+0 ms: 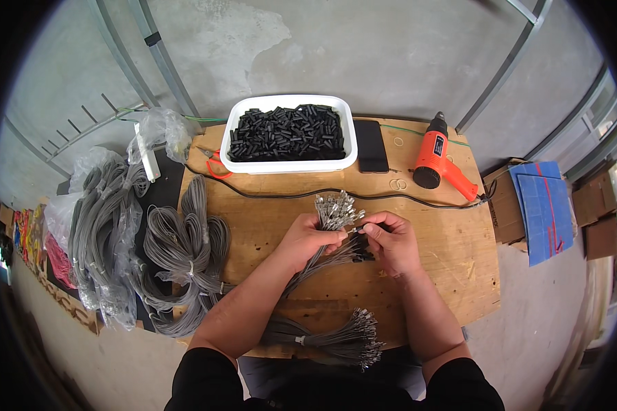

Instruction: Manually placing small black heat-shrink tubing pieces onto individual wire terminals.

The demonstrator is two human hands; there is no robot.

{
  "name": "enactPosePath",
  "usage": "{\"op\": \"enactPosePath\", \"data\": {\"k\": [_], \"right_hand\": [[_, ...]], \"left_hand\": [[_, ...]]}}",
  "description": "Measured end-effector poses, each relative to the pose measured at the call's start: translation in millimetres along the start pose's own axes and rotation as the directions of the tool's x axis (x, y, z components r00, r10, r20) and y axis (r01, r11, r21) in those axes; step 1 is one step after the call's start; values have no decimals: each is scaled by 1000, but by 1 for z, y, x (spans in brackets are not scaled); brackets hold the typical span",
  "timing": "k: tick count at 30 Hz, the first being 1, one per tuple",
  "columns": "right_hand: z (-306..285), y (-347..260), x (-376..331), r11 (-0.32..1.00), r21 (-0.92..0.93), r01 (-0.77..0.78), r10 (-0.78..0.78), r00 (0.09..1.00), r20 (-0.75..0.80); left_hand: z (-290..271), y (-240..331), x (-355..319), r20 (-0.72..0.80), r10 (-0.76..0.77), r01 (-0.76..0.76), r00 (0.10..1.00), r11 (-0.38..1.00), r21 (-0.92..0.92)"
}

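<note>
On the wooden table (452,260), left hand (307,240) gripping wire bundle (332,212), right hand (393,241) pinching black sleeves (362,248), white tub (289,164) beyond.

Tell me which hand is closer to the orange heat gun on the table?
The right hand. It is below and to the left of the orange heat gun, over the wooden table. The left hand is farther left, holding the bundle of grey wires.

Even, soft daylight, moderately bright; no hard shadows, only faint ones under hands on wooden tabletop (445,260). No glare. Centre sharp. Strong fisheye bending toward rim, black vignette at corners, edge detail smeared and slightly dim.
</note>
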State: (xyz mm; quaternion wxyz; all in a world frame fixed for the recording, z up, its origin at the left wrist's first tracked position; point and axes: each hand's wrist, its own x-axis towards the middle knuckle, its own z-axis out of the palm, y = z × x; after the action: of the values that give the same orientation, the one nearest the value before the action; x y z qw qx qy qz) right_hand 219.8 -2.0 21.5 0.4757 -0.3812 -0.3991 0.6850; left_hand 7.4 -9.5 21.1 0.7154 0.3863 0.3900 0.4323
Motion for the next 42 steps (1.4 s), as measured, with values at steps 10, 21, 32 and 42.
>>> {"op": "enactPosePath", "data": {"k": [10, 21, 32, 42], "right_hand": [[-1, 2, 0, 1000, -24, 12, -11, 999, 33], [-7, -6, 2, 982, 137, -133, 124, 989, 76], [-11, -3, 4, 954, 190, -233, 213, 970, 120], [-10, -2, 4, 949, 180, -257, 233, 962, 146]], "left_hand": [[0, -1, 0, 31, 26, -26, 999, 1000, 0], [-3, -4, 1, -30, -13, 16, 999, 995, 94], [0, -3, 1, 17, 15, -18, 1000, 987, 160], [2, -1, 0, 25, 17, -21, 1000, 987, 157]]}}
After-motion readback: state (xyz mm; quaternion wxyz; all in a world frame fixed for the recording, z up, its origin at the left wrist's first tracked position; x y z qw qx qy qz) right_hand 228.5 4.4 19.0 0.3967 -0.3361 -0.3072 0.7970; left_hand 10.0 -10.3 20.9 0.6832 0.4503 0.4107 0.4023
